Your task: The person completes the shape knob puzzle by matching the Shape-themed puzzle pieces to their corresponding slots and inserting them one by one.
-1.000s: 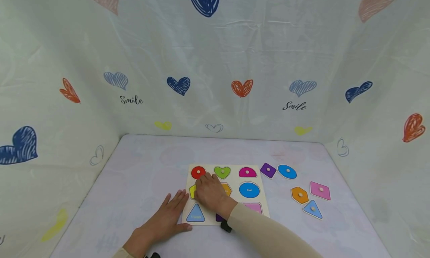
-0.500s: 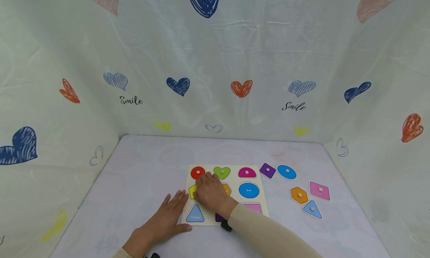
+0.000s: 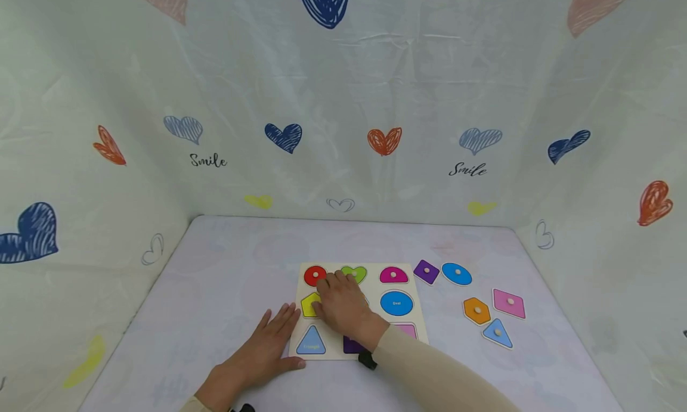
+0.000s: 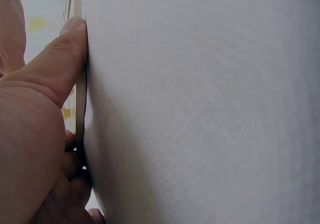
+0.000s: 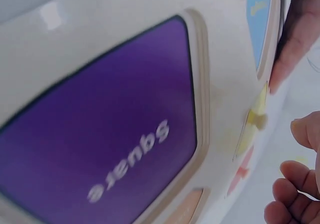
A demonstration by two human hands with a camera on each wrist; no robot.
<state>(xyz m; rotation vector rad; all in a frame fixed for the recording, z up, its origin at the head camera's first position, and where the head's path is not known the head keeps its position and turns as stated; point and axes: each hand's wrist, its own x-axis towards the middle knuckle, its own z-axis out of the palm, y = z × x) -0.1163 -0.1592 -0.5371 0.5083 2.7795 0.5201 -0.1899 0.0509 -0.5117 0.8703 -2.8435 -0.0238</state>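
Note:
A cream shape-puzzle board (image 3: 374, 284) lies on the table. My left hand (image 3: 268, 347) rests flat at its left edge, fingers straight, the thumb (image 4: 67, 54) against the front edge. My right hand (image 3: 347, 303) hovers above the board, fingers loosely bent and holding nothing. In the right wrist view its fingertips are apart from the wooden knob (image 5: 257, 119) of the yellow pentagon piece (image 5: 245, 139), which sits in its recess. The red circle (image 3: 315, 275), green heart (image 3: 354, 272) and magenta semicircle (image 3: 394, 275) are also seated. The right hand covers the board's middle.
Right of the board lie a purple square (image 3: 426, 272), a blue oval (image 3: 457, 273), an orange hexagon (image 3: 476, 310), a pink rectangle (image 3: 509, 303) and a light blue triangle (image 3: 498, 333). Recesses include a blue oval recess (image 3: 396, 303) and a blue triangle recess (image 3: 311, 341).
My right hand has lifted slightly up and to the right, off the yellow pentagon, so more of that piece shows. My left hand stays in place.

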